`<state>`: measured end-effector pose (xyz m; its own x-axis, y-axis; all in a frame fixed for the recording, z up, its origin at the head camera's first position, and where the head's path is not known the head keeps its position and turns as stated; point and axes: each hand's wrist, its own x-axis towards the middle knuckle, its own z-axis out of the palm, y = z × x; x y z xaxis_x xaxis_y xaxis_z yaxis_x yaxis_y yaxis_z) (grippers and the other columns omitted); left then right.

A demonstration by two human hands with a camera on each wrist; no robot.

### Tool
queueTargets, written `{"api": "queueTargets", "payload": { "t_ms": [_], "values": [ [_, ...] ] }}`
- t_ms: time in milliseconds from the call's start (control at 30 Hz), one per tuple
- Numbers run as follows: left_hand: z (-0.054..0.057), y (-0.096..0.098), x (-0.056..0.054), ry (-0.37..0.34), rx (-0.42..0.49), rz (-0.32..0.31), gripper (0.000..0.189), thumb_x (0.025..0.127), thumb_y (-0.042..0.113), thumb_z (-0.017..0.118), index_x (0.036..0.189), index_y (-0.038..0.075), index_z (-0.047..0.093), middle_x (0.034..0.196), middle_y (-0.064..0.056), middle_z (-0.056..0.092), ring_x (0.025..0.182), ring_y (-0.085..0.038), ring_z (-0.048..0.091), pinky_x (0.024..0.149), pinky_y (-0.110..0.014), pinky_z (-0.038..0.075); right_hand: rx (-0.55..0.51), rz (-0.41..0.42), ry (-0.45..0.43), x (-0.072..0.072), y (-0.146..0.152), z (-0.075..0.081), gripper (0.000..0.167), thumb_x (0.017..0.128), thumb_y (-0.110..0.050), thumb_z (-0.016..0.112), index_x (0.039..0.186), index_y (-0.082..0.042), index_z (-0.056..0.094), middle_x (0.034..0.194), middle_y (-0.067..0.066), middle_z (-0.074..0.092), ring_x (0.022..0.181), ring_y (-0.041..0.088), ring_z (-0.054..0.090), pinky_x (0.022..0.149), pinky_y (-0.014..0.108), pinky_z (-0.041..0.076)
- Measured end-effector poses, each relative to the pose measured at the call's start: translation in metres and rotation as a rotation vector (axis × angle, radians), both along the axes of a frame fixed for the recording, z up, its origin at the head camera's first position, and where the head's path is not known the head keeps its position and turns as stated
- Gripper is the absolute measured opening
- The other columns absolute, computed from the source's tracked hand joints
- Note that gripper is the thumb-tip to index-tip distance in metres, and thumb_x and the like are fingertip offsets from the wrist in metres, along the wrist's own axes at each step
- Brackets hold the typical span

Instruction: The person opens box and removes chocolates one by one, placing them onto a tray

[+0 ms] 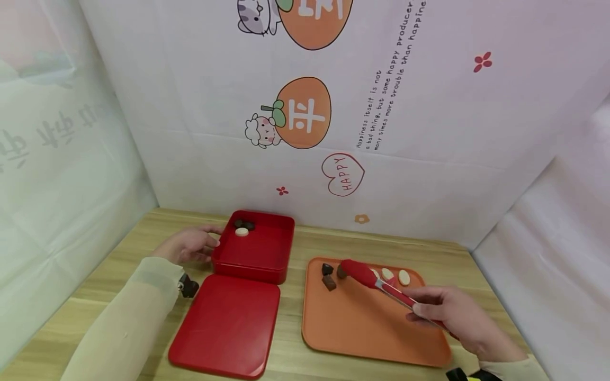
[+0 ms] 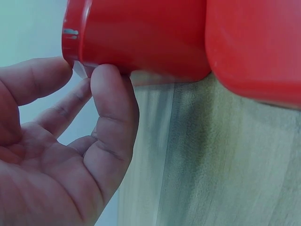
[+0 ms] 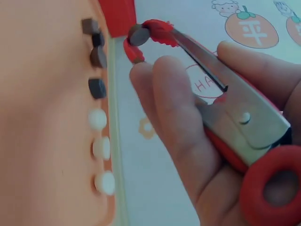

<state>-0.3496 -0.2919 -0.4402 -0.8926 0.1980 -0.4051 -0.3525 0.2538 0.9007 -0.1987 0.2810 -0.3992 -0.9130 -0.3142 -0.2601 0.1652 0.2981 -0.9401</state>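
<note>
My right hand point(image 1: 455, 315) holds red-tipped tongs point(image 1: 362, 272) over the orange tray point(image 1: 362, 328). Between the tong tips in the right wrist view is a round brown chocolate-like piece point(image 3: 138, 35). Dark pieces point(image 1: 329, 283) and cream-coloured oval pieces point(image 1: 404, 277) lie along the tray's far side, partly hidden by the tongs in the head view. My left hand point(image 1: 193, 244) holds the left side of an open red box point(image 1: 267, 248), fingertips against its wall and lower edge. Inside, several dark pieces point(image 1: 245, 225) and a cream oval one point(image 1: 241, 232) sit in the far left corner.
A red lid point(image 1: 229, 325) lies flat on the wooden table point(image 1: 288, 328), just in front of the box. Behind stands a white printed cloth point(image 1: 214, 174), with more white cloth at both sides.
</note>
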Motion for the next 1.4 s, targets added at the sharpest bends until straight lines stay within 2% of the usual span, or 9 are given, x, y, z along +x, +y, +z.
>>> {"api": "queueTargets", "payload": {
  "t_ms": [300,467,567,700,933,1067,1167,1300,1400],
  "values": [
    [0.001,-0.001,0.002,0.000,0.021,-0.018,0.058,0.098,0.002,0.051,0.152,0.003,0.033,0.129,-0.026,0.053,0.095,-0.033,0.061,0.074,-0.036,0.054,0.243,-0.012,0.092,0.017,-0.009,0.000,0.039,0.093,-0.011,0.070,0.128,0.004,0.064,0.104,0.016,0.068,0.089,0.035,0.065,0.076,0.042,0.057],
    [0.002,-0.002,0.001,0.009,0.006,-0.026,0.058,0.098,0.003,0.051,0.153,0.003,0.033,0.130,-0.026,0.053,0.094,-0.032,0.060,0.073,-0.035,0.054,0.572,-0.044,0.201,0.025,-0.032,-0.001,0.030,0.088,-0.015,0.076,0.118,-0.018,0.075,0.097,0.003,0.066,0.071,0.023,0.051,0.057,0.031,0.045],
    [0.002,-0.002,0.000,0.010,0.001,-0.025,0.057,0.098,0.003,0.051,0.153,0.003,0.033,0.131,-0.027,0.052,0.094,-0.032,0.061,0.073,-0.035,0.054,0.698,-0.047,0.273,0.029,-0.045,-0.003,0.028,0.086,-0.013,0.077,0.112,-0.023,0.077,0.101,0.001,0.067,0.065,0.020,0.046,0.050,0.028,0.038],
    [0.001,-0.003,-0.001,0.013,-0.006,-0.027,0.057,0.099,0.004,0.051,0.153,0.004,0.033,0.131,-0.027,0.052,0.094,-0.032,0.061,0.073,-0.035,0.054,0.728,-0.053,0.319,0.033,-0.055,-0.003,0.029,0.085,-0.007,0.077,0.110,-0.023,0.078,0.114,0.005,0.068,0.066,0.018,0.047,0.049,0.027,0.040],
    [0.001,-0.002,0.000,0.015,-0.009,-0.024,0.056,0.099,0.004,0.051,0.152,0.004,0.034,0.132,-0.027,0.052,0.095,-0.032,0.061,0.073,-0.035,0.054,0.741,-0.047,0.298,0.036,-0.057,0.000,0.029,0.086,-0.009,0.077,0.109,-0.026,0.077,0.116,0.005,0.067,0.075,0.019,0.051,0.051,0.028,0.042],
    [0.002,-0.001,0.001,0.015,-0.003,-0.017,0.056,0.098,0.004,0.052,0.152,0.004,0.035,0.132,-0.027,0.052,0.096,-0.033,0.061,0.073,-0.035,0.054,0.739,-0.053,0.270,0.041,-0.054,0.008,0.035,0.086,-0.013,0.077,0.119,-0.025,0.073,0.105,-0.001,0.067,0.083,0.019,0.053,0.059,0.030,0.046],
    [0.003,-0.001,0.002,0.014,0.005,-0.020,0.057,0.098,0.003,0.052,0.152,0.003,0.035,0.131,-0.027,0.052,0.096,-0.033,0.061,0.073,-0.035,0.054,0.697,-0.081,0.228,0.040,-0.050,0.013,0.051,0.086,-0.020,0.079,0.134,-0.022,0.062,0.093,0.001,0.064,0.074,0.020,0.053,0.059,0.032,0.046],
    [0.004,-0.001,0.002,0.014,0.007,-0.025,0.057,0.098,0.003,0.052,0.152,0.003,0.034,0.131,-0.027,0.052,0.096,-0.033,0.061,0.074,-0.036,0.054,0.612,-0.127,0.197,0.033,-0.046,0.016,0.071,0.086,-0.033,0.078,0.148,-0.017,0.046,0.113,0.011,0.063,0.082,0.023,0.057,0.063,0.035,0.047],
    [0.003,-0.001,0.002,0.013,-0.003,-0.021,0.057,0.098,0.003,0.052,0.152,0.004,0.035,0.131,-0.026,0.053,0.095,-0.032,0.061,0.074,-0.036,0.054,0.600,-0.144,0.176,0.027,-0.047,0.014,0.089,0.084,-0.049,0.076,0.154,-0.012,0.035,0.136,0.015,0.053,0.102,0.029,0.055,0.075,0.040,0.048]
  ]
}}
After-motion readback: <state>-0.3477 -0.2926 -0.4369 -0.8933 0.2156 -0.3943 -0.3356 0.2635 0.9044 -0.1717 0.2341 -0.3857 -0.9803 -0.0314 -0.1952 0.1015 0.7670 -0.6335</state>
